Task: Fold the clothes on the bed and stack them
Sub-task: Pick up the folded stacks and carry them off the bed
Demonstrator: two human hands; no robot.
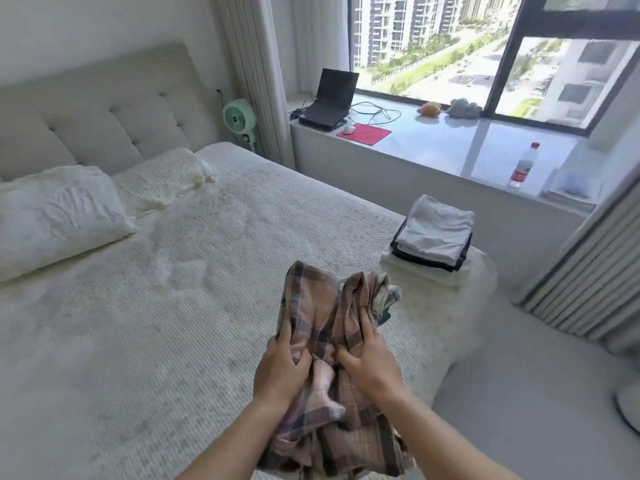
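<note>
A crumpled pink-and-brown plaid garment [311,306] hangs bunched in front of me over the near edge of the bed [156,306]. My left hand [282,368] grips its left side, fingers curled into the cloth. My right hand [369,362] grips the right side next to it. Part of the garment droops below my wrists. A stack of folded clothes [433,237], white on top with dark layers under it, sits at the bed's far right corner, apart from my hands.
Two white pillows [59,216] lie by the headboard at the left. A wide window ledge [467,147] behind the bed carries a laptop [329,102], a red mat, cables, soft toys and a water bottle [521,168]. A green fan [239,119] stands beside the curtain.
</note>
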